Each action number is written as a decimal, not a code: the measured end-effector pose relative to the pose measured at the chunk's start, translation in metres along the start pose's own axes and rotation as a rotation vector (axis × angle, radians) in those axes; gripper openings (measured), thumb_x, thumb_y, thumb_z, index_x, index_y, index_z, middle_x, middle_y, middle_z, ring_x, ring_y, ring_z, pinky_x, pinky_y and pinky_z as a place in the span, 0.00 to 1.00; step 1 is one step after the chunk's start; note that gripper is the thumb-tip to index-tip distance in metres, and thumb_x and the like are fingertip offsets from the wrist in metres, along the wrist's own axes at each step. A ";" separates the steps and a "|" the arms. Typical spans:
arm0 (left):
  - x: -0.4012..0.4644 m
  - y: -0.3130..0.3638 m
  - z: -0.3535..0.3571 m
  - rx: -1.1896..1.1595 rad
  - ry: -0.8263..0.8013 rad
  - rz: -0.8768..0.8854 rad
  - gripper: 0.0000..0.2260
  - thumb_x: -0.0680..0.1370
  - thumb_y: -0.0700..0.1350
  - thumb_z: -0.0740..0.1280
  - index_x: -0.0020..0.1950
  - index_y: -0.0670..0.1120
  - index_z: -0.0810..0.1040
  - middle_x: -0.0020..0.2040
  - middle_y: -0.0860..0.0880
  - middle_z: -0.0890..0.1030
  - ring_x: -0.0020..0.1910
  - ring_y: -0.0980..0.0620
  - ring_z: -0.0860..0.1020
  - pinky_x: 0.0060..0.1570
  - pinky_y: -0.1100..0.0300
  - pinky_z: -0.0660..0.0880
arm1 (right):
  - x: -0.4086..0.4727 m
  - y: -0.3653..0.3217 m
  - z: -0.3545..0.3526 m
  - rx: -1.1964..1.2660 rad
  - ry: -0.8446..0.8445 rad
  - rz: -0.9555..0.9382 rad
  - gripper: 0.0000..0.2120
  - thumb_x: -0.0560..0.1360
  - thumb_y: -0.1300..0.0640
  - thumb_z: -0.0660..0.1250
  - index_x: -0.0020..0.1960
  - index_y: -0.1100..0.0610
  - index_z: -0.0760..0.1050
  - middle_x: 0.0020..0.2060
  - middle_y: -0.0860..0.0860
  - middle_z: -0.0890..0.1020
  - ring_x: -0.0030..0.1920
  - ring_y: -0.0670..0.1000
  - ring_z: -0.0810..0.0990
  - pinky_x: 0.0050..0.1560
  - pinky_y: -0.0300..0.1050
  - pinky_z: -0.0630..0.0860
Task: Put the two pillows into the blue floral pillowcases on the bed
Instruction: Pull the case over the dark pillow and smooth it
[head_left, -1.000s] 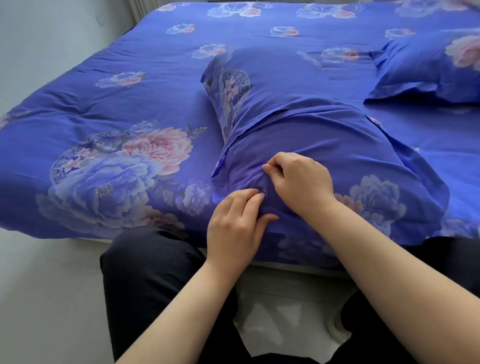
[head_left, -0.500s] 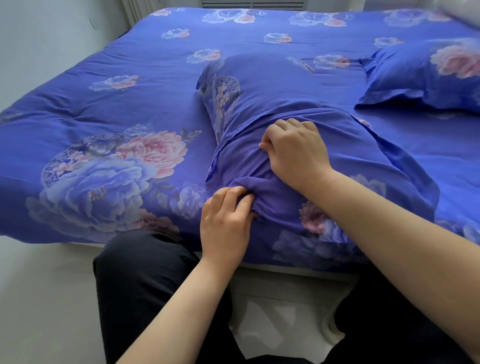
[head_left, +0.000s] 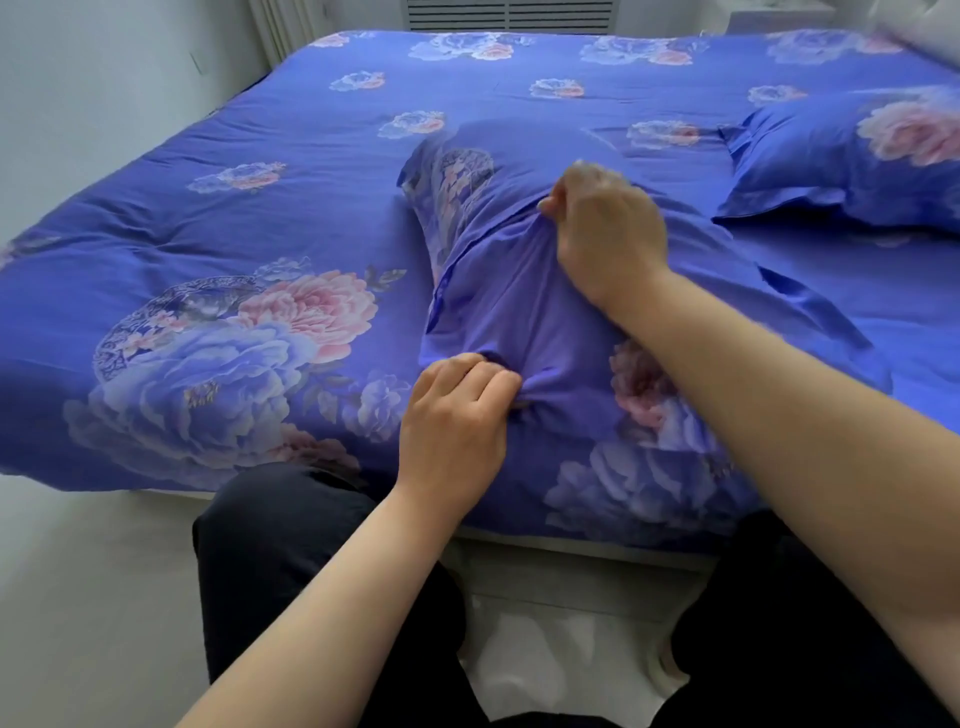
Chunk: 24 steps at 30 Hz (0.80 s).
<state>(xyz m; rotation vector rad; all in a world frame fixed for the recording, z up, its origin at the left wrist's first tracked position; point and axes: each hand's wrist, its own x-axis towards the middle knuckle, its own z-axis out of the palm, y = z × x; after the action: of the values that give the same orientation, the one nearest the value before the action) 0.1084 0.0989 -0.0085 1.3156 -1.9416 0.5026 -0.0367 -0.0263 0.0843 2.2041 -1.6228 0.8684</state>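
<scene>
two blue floral pillows (head_left: 519, 291) (head_left: 852, 156), one bed (head_left: 260, 208), two hands (head_left: 452, 426) (head_left: 608, 234)

Blue floral pillowcase (head_left: 519, 312) lies bunched, stuffed; second cased pillow (head_left: 852, 166) far right.

Your pillowcase (head_left: 524, 306) is thin woven cloth, matt with a faint sheen, bunched into creases where you pinch it. The duvet (head_left: 218, 270) under it is the same printed blue floral cloth, soft and quilted-looking, lightly wrinkled. The far pillow (head_left: 852, 156) has smooth matching fabric. Your trousers (head_left: 291, 566) are dark matt cloth. The floor (head_left: 78, 597) is pale, smooth, slightly glossy.
</scene>
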 end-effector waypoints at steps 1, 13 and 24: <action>0.007 0.001 -0.006 -0.015 -0.007 0.016 0.05 0.75 0.39 0.66 0.39 0.45 0.77 0.37 0.51 0.79 0.43 0.48 0.76 0.48 0.58 0.68 | 0.008 0.006 -0.002 -0.013 -0.064 0.078 0.13 0.81 0.53 0.56 0.56 0.61 0.72 0.54 0.60 0.78 0.57 0.61 0.75 0.54 0.54 0.67; -0.028 -0.030 -0.004 0.046 -0.288 0.135 0.13 0.80 0.46 0.57 0.37 0.46 0.74 0.33 0.51 0.74 0.35 0.47 0.72 0.42 0.57 0.65 | -0.003 -0.024 0.017 -0.069 -0.348 -0.188 0.24 0.78 0.37 0.53 0.58 0.55 0.74 0.58 0.55 0.78 0.62 0.57 0.71 0.61 0.52 0.63; -0.008 -0.054 -0.033 0.025 -0.261 0.180 0.12 0.78 0.43 0.57 0.36 0.45 0.74 0.33 0.50 0.75 0.35 0.47 0.72 0.42 0.57 0.68 | 0.053 -0.024 0.021 -0.087 -0.472 -0.116 0.23 0.71 0.36 0.65 0.52 0.55 0.77 0.56 0.57 0.80 0.56 0.59 0.77 0.44 0.46 0.67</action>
<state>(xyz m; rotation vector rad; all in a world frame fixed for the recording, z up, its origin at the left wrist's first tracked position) 0.1711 0.1046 0.0032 1.2804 -2.2902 0.4607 0.0026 -0.0701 0.1035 2.5394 -1.6567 0.2464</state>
